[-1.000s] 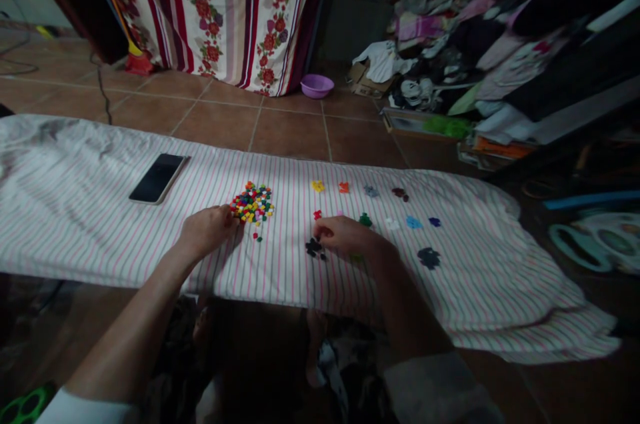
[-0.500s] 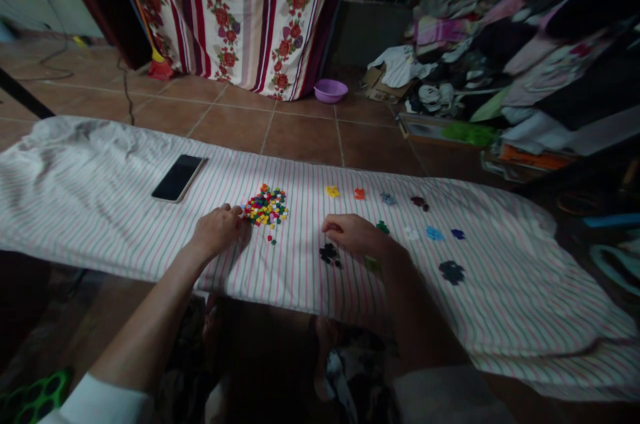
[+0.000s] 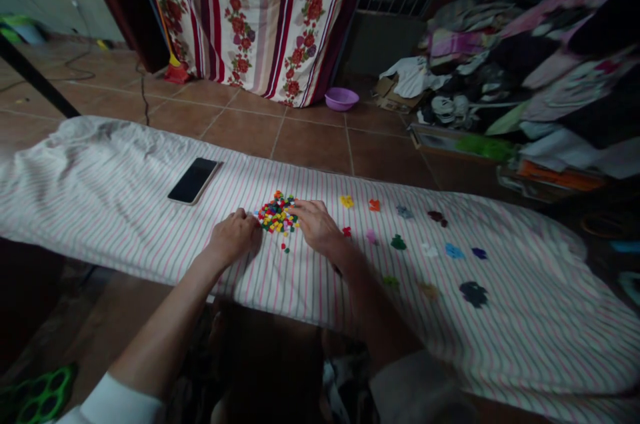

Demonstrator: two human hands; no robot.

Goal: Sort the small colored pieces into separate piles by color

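The heap of small coloured plastic pieces [image 3: 277,215] lay on a striped sheet [image 3: 125,171], with the left hand [image 3: 233,237] curled loosely against its left edge and the right hand [image 3: 315,225] bent over its right edge (whether either hand pinched anything, I could not tell from where I stood). A black phone [image 3: 194,181] lay left of the heap, and small single-colour clusters [image 3: 397,242] ran off to its right. A tug on the soft sheet, or the right forearm [image 3: 380,311] dragged across it, could have shifted those clusters and mixed the colours.
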